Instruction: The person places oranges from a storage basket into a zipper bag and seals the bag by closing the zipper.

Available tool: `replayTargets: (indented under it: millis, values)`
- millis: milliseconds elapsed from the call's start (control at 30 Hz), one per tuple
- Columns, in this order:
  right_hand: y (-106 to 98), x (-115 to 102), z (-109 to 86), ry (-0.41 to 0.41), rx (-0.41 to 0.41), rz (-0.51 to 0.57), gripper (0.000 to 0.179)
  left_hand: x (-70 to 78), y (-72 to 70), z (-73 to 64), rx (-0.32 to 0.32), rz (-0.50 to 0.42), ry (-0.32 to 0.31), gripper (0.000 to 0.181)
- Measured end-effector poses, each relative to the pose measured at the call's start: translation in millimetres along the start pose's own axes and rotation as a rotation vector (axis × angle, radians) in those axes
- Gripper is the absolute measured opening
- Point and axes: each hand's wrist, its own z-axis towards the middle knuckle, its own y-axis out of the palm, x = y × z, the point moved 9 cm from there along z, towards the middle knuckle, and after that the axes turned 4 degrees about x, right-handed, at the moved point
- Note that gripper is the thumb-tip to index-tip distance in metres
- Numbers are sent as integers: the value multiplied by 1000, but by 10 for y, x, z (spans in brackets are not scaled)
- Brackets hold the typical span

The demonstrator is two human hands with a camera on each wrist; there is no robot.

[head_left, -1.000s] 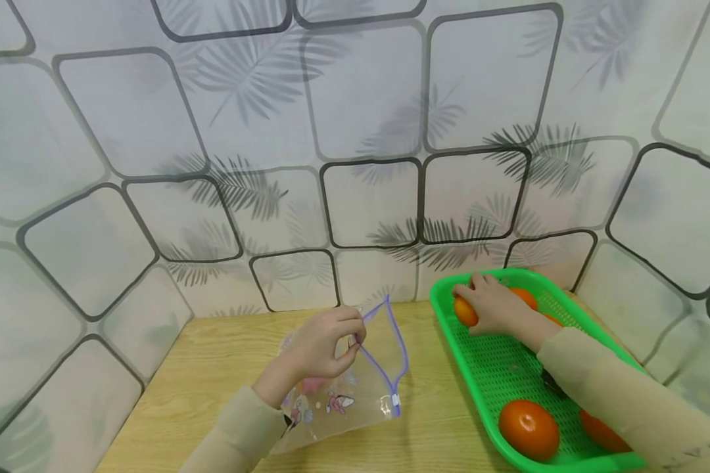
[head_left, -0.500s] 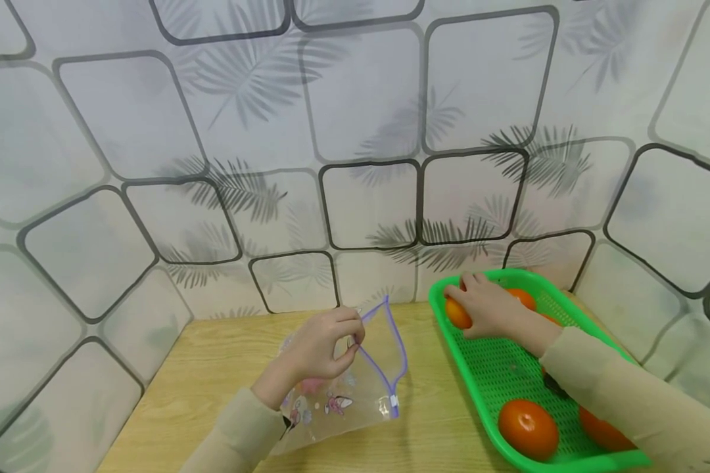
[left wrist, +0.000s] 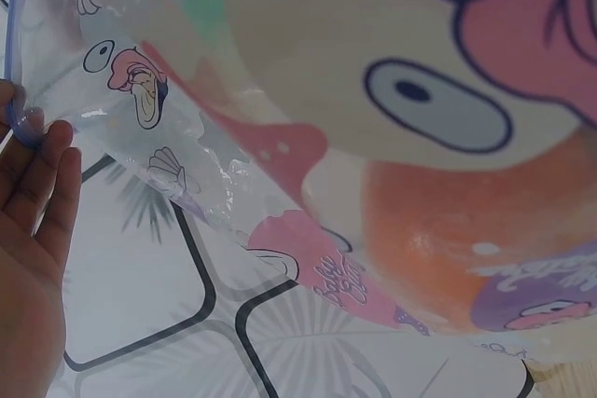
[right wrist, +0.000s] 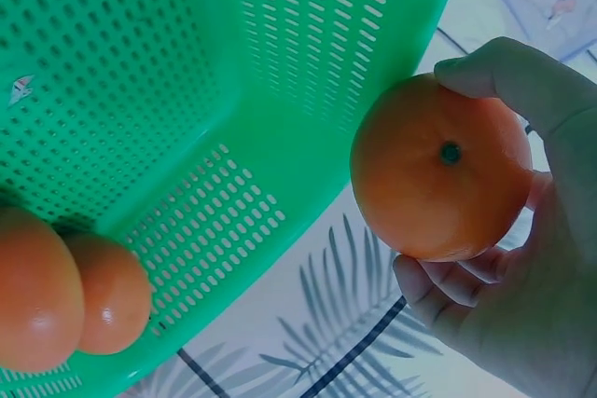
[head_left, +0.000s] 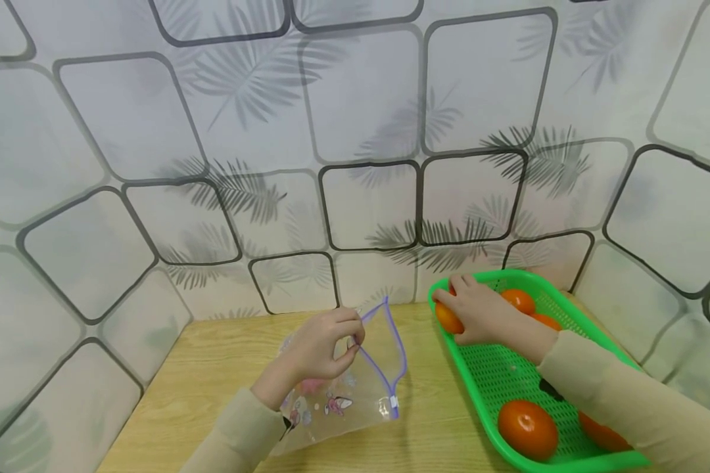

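Observation:
My left hand [head_left: 324,343] pinches the upper rim of a clear zip bag [head_left: 363,410] with a purple zip edge and cartoon prints. The bag's mouth gapes toward the basket. Through its film, in the left wrist view, a round orange shape [left wrist: 420,230] shows. My right hand [head_left: 480,314] grips an orange [right wrist: 438,170], thumb on one side and fingers on the other. The fruit's small green stem mark faces the right wrist camera. It is at the far left corner of the green basket [head_left: 466,374], overlapping its rim in the head view.
Several more orange fruits are in the basket: a large one [head_left: 528,429] near the front, another [head_left: 519,301] at the back. The right forearm crosses over the basket. A wooden table [head_left: 213,374] lies beneath, with a patterned wall [head_left: 373,203] close behind.
My right hand has moved left with the orange, from inside the basket to its left rim. The left hand and the bag have stayed nearly still.

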Motion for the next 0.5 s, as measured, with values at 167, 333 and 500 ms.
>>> replayTargets:
  millis: [167,333,500]
  values:
    - [-33,-60,10,-16,6,0,67,0,-3,4,-6,1,-11,6]
    - [-69,-133,20,-35,15,-3,69,-5,-10,3,-9,-6,-7,5]
    - [-126,-212,36,-52,30,1,68,19,-35,15,5,3,14,10]
